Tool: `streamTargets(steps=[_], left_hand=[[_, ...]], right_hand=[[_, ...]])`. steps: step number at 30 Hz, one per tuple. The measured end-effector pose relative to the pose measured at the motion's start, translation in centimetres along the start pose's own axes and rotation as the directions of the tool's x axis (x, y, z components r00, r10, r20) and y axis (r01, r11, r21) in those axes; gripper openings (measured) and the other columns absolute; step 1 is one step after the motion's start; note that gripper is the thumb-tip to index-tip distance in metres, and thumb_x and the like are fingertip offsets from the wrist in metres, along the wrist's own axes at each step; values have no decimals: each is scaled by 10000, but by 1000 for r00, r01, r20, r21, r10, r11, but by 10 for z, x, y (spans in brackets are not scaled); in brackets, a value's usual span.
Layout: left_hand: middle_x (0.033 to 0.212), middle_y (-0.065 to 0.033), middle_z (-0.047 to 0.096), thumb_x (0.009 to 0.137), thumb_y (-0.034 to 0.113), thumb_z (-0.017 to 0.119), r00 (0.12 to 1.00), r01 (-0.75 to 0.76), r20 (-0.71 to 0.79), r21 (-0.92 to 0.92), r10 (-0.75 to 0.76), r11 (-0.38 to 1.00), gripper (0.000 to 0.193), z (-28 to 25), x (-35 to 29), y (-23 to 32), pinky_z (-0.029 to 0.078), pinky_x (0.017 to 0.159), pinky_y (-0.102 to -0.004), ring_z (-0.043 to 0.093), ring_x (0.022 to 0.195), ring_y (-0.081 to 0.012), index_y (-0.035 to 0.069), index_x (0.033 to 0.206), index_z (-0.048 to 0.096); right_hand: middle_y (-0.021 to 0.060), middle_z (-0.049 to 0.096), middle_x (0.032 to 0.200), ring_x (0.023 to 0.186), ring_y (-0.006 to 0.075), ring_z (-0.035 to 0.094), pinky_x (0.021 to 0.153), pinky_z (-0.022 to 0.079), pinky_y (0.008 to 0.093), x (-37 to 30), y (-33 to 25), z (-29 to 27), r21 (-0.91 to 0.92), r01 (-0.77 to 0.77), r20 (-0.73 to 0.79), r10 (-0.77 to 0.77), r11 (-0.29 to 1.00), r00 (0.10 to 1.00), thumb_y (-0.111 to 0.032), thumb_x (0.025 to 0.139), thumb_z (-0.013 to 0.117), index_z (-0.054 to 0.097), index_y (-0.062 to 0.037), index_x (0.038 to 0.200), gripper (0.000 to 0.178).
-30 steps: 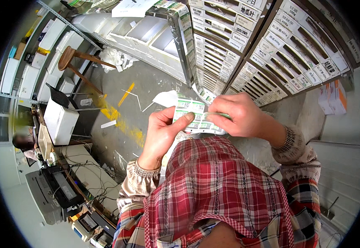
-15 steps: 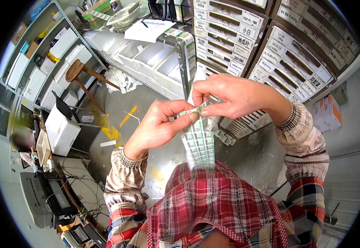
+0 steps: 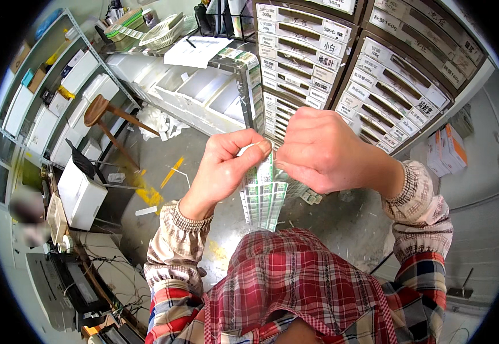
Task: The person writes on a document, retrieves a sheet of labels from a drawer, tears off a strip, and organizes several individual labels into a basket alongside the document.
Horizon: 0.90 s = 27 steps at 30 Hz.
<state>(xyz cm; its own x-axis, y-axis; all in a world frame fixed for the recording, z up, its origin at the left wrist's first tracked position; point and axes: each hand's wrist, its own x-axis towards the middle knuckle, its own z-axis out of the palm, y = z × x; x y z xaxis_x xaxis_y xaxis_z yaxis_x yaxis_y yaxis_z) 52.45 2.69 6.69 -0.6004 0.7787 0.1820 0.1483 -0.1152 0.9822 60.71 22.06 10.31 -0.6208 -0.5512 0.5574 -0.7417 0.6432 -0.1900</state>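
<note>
both hands pinch the top edge of a label sheet (image 3: 265,198) held up at chest height, left hand (image 3: 226,166) by thumb and forefinger, right hand (image 3: 318,150) closed beside it, so it hangs free; drawers (image 3: 341,63) behind, stool (image 3: 97,112) left.

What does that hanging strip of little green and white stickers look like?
The sheet of labels is a thin, paper-looking strip printed in rows of small green and white rectangles. It hangs straight down in front of the plaid apron. The left hand and right hand pinch its top edge together.
</note>
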Motion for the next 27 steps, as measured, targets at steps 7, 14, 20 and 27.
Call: streamTargets(steps=[7, 14, 20, 27], left_hand=[[787, 23, 632, 886, 83, 620, 999, -29, -12, 38, 30, 999, 102, -4, 18, 4, 416, 609, -191, 524, 700, -27, -1, 922, 665], [851, 6, 663, 889, 69, 632, 998, -32, -62, -97, 26, 995, 133, 13, 23, -6, 450, 642, -200, 553, 748, -31, -10, 991, 668], [767, 57, 602, 896, 98, 626, 962, -73, -256, 87, 93, 994, 107, -3, 48, 3, 393, 600, -199, 479, 684, -21, 3, 915, 671], [789, 26, 642, 906, 124, 628, 925, -351, -129, 63, 357, 934, 136, -5, 95, 37, 399, 600, -193, 504, 667, -23, 0, 904, 683]], right_hand=[[90, 601, 636, 578, 146, 539, 545, 429, 275, -4, 18, -13, 404, -508, 282, 425, 761, 860, -123, 746, 706, 690, -5, 828, 146], [154, 522, 557, 502, 300, 525, 497, 385, 390, -19, 22, -7, 224, -397, 72, 391, 890, 918, -215, 763, 637, 623, 1, 749, 217], [132, 621, 711, 632, 203, 626, 578, 484, 345, -61, 1, -21, -4, -422, 32, 422, 906, 906, -103, 810, 652, 649, 6, 781, 113], [125, 680, 854, 769, 222, 671, 701, 537, 304, -106, -69, -145, -333, -632, -731, 232, 700, 642, 1, 796, 629, 664, -5, 910, 119]])
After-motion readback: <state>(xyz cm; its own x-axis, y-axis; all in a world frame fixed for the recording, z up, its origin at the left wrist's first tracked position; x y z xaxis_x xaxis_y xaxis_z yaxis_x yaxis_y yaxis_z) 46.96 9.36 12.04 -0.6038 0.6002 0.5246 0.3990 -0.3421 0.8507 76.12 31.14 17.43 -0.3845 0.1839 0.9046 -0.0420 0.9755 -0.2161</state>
